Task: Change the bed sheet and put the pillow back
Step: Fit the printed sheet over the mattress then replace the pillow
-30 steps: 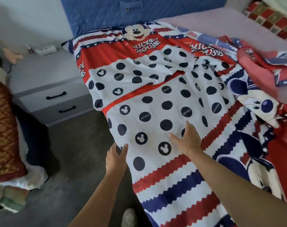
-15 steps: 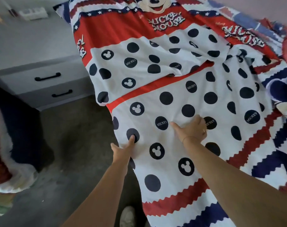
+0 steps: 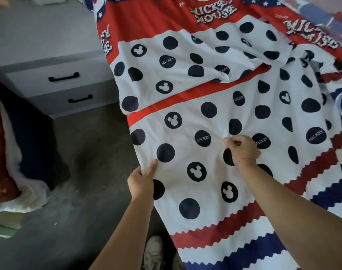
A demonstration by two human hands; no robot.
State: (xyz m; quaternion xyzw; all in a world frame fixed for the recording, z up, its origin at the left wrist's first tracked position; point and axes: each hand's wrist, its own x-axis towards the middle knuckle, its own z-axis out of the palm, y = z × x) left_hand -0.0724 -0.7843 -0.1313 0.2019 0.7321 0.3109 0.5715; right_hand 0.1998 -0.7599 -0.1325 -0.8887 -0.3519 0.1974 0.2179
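Head view: left grip (image 3: 142, 182) clamps bed sheet (image 3: 185, 133) side edge, thumb on top. Right grip (image 3: 243, 148) curled tight, pinching sheet fold, right of left grip. Sheet spreads ahead of both.

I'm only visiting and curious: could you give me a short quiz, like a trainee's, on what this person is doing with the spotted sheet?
1. True or false: the right hand lies flat and open on the bed sheet.
2. Where does the left hand hold the bed sheet? A: at its hanging side edge. B: on the lettered red band at the top. C: nowhere, it hangs free.
3. How many black drawer handles show on the grey nightstand?

Key: 1 false, its fingers pinch up a fold of cloth; 2 A; 3 two.
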